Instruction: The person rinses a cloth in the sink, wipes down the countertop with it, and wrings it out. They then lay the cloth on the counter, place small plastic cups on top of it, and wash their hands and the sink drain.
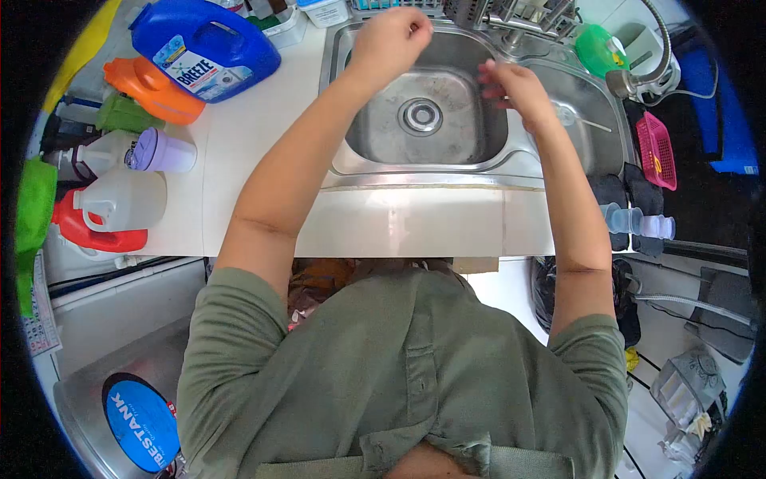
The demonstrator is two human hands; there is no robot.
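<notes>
My left hand (392, 46) is raised over the far left part of the steel sink (363, 152). Its fingers are curled in, and whatever they may hold is hidden. Over the ridge between the main basin and the smaller right basin (602, 148) hovers my right hand (517, 86), with its fingers loosely bent and apart, slightly blurred, and nothing visible in them. Between and below the hands, a round drain strainer (420, 116) sits in the main basin's floor. The faucet (519, 25) stands behind the sink, nearest my right hand.
Left of the sink stand a blue detergent jug (203, 52), an orange bottle (152, 88), a purple-lidded cup (163, 150) and a whitish jug (124, 199). On the right are a green bottle (598, 49), a spray hose head (621, 84), a pink basket (656, 152) and small cups (626, 219).
</notes>
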